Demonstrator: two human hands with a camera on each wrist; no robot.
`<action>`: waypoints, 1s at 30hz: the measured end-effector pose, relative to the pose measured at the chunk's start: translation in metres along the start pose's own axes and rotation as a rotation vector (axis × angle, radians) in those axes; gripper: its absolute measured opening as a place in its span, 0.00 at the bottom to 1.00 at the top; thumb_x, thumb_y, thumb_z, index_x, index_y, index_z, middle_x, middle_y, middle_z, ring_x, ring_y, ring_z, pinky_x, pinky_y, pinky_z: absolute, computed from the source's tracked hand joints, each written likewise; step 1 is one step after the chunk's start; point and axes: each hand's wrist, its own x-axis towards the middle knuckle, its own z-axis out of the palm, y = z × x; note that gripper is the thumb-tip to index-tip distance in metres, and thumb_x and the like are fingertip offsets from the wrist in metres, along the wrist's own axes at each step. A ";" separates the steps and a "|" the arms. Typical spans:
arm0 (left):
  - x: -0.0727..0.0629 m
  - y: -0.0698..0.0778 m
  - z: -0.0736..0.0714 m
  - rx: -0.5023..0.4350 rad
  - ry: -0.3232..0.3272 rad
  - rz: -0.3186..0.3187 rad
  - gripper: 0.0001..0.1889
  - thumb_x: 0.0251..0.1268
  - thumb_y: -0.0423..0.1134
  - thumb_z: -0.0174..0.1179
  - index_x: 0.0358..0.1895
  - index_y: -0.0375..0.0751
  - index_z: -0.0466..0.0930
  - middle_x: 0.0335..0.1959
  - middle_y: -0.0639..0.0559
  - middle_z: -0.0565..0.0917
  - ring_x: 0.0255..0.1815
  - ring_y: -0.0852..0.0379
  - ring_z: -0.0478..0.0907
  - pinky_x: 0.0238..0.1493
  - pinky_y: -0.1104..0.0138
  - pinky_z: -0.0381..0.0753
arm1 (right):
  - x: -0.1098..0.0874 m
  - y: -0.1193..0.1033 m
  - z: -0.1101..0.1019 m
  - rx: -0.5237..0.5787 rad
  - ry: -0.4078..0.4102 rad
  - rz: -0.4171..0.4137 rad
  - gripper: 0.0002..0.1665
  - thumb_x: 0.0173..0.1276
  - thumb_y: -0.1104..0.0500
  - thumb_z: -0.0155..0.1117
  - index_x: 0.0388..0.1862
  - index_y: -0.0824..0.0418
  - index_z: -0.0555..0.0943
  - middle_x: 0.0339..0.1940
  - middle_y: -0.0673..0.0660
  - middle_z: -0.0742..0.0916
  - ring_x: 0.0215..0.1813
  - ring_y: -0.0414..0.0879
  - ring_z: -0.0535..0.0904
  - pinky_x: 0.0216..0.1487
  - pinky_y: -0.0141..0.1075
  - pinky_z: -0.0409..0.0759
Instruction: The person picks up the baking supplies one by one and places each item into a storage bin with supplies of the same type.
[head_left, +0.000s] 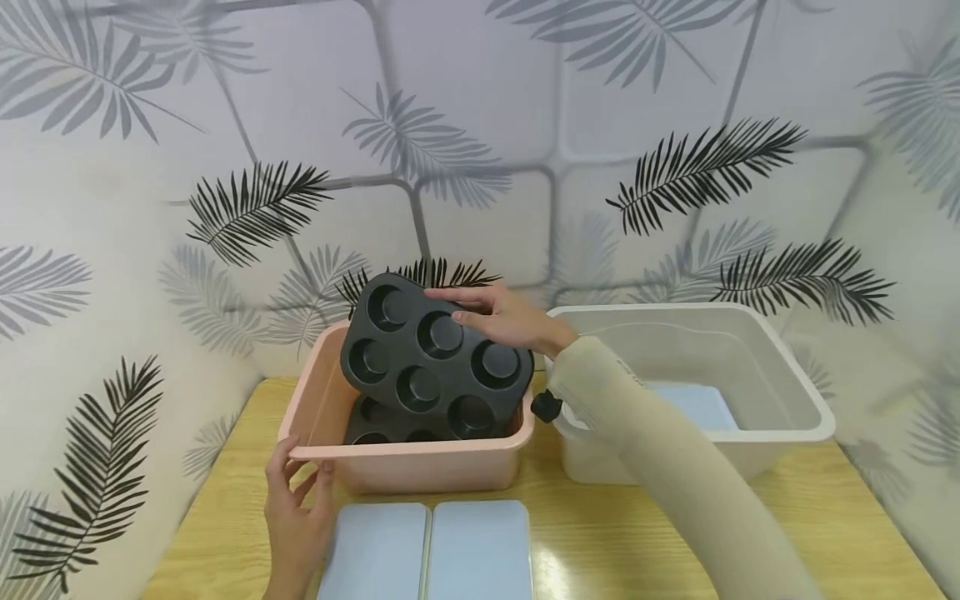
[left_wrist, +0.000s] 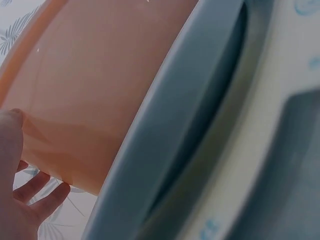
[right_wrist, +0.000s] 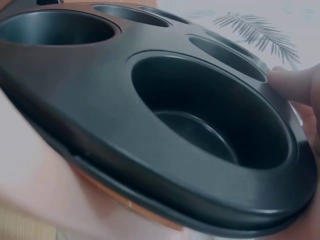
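Observation:
A dark muffin tin [head_left: 405,345] is tilted over the pink bin [head_left: 427,472], its lower edge inside the bin. My right hand [head_left: 504,318] holds it by the far right edge, thumb on top beside a cup. In the right wrist view, the thumb [right_wrist: 292,86] presses the tin's rim and the visible cups hold nothing. Beneath lies a second dark muffin tin [head_left: 397,427] in the bin, partly covered by the first. At the bin's front left corner, my left hand [head_left: 298,508] grips the rim; the left wrist view has its fingers [left_wrist: 52,200] along the pink wall.
To the right stands a grey-white bin [head_left: 787,435] with a pale blue flat piece [head_left: 697,406] in it. Two light blue rectangular panels [head_left: 378,550] lie side by side before the pink bin on the wooden table [head_left: 600,542]. A leaf-patterned wall [head_left: 480,125] rises behind.

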 end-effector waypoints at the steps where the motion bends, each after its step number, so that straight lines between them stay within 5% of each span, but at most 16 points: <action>1: -0.001 -0.001 -0.001 0.007 0.001 -0.003 0.34 0.74 0.23 0.66 0.80 0.39 0.67 0.71 0.44 0.77 0.63 0.75 0.75 0.59 0.87 0.78 | 0.001 0.000 0.002 -0.008 -0.011 0.006 0.30 0.87 0.57 0.58 0.83 0.40 0.75 0.75 0.49 0.85 0.74 0.46 0.82 0.78 0.47 0.79; 3: -0.002 -0.002 -0.003 0.026 0.003 -0.007 0.34 0.75 0.24 0.66 0.81 0.40 0.66 0.71 0.45 0.76 0.63 0.75 0.75 0.59 0.88 0.77 | 0.004 0.000 0.007 -0.015 -0.030 0.023 0.29 0.87 0.56 0.59 0.82 0.38 0.76 0.83 0.49 0.78 0.83 0.49 0.74 0.85 0.52 0.73; 9: -0.002 -0.004 -0.001 0.019 0.001 0.002 0.34 0.76 0.24 0.65 0.80 0.39 0.66 0.72 0.41 0.76 0.63 0.72 0.75 0.58 0.88 0.78 | 0.006 -0.002 0.014 -0.067 -0.097 0.047 0.29 0.87 0.54 0.59 0.82 0.35 0.75 0.83 0.48 0.78 0.84 0.50 0.72 0.86 0.54 0.71; 13: -0.001 -0.004 0.000 0.010 0.004 0.014 0.34 0.75 0.24 0.66 0.80 0.38 0.66 0.71 0.40 0.77 0.63 0.73 0.75 0.58 0.88 0.78 | 0.006 -0.002 0.015 -0.049 -0.142 0.021 0.37 0.87 0.52 0.60 0.89 0.38 0.63 0.87 0.51 0.72 0.87 0.55 0.69 0.87 0.56 0.69; 17: -0.001 -0.004 0.001 -0.024 0.006 0.028 0.34 0.74 0.23 0.66 0.80 0.37 0.67 0.69 0.43 0.78 0.64 0.73 0.77 0.58 0.87 0.79 | -0.002 -0.002 0.009 -0.002 -0.086 0.020 0.46 0.85 0.50 0.63 0.93 0.38 0.52 0.90 0.58 0.67 0.88 0.62 0.66 0.87 0.59 0.69; 23: -0.002 -0.005 0.001 -0.015 0.019 0.013 0.34 0.74 0.22 0.66 0.80 0.39 0.68 0.69 0.53 0.76 0.62 0.72 0.77 0.58 0.87 0.79 | -0.024 -0.001 -0.001 0.029 -0.008 0.048 0.46 0.84 0.52 0.64 0.93 0.45 0.55 0.83 0.62 0.77 0.83 0.62 0.74 0.85 0.57 0.73; 30: -0.001 -0.004 0.002 0.006 0.000 0.011 0.34 0.76 0.24 0.65 0.80 0.39 0.66 0.69 0.44 0.77 0.63 0.74 0.75 0.59 0.87 0.77 | -0.050 0.006 -0.006 0.024 0.013 -0.036 0.43 0.84 0.60 0.62 0.91 0.59 0.57 0.78 0.68 0.81 0.77 0.66 0.80 0.81 0.59 0.77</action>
